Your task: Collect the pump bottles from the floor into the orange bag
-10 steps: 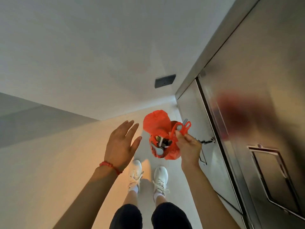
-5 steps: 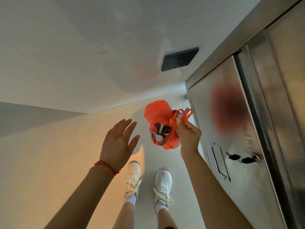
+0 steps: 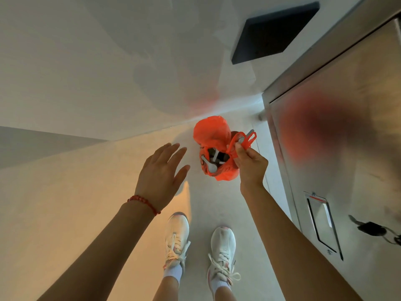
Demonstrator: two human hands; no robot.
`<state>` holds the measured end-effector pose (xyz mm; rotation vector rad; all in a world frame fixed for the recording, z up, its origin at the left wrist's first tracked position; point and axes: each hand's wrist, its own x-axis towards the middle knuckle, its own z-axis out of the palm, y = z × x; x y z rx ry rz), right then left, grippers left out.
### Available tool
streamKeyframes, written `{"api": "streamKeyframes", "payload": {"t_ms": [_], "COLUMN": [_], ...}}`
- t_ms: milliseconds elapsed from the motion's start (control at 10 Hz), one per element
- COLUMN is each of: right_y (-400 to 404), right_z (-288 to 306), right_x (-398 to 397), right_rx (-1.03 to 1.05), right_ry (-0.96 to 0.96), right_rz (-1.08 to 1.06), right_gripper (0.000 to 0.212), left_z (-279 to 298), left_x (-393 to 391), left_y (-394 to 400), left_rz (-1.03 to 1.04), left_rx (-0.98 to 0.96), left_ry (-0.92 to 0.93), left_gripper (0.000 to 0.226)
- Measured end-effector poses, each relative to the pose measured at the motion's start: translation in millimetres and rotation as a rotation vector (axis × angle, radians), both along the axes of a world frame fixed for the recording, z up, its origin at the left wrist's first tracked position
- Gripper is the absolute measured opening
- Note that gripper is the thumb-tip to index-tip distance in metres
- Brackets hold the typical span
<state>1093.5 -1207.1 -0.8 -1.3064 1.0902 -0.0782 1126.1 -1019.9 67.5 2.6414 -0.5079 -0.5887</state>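
Over the pale floor [image 3: 65, 192], we are pinching the orange bag [image 3: 213, 137] handles with our right hand [image 3: 249, 164], our left hand [image 3: 161, 172] spread empty.

1. A pale floor [image 3: 249, 213] fills the lower centre of the frame.
2. A white wall [image 3: 86, 61] spans the upper left.
3. A dark panel [image 3: 273, 33] sits on the wall, upper right.
4. A steel door [image 3: 347, 148] lines the right edge, keys [image 3: 377, 230] hanging at lower right.

Left hand [image 3: 161, 174] splayed; right hand [image 3: 249, 164] pinched.

The pale floor [image 3: 245, 205] carries only two white sneakers [image 3: 176, 237], side by side.
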Motion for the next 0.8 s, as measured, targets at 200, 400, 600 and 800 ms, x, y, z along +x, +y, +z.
{"api": "streamKeyframes", "payload": {"t_ms": [200, 400, 600, 800], "right_y": [-3, -2, 0, 6], "right_z": [0, 4, 15, 44], "right_x": [13, 7, -11, -34], "right_rx": [-0.042, -0.098, -0.128, -0.243], "right_ry": [-0.024, -0.014, -0.032, 0.021], "right_rz": [-0.007, 0.017, -0.02, 0.115], "right_gripper": [0.015, 0.018, 0.03, 0.025], "left_z": [-7, -5, 2, 27], "left_x": [0, -6, -11, -14], "left_y": [-2, -5, -6, -8], "left_rz": [0.027, 0.018, 0.009, 0.014], "left_rx": [-0.004, -0.004, 0.005, 0.001], "left_ry": [0.016, 0.026, 0.044, 0.039], "left_gripper": [0.04, 0.04, 0.04, 0.042]}}
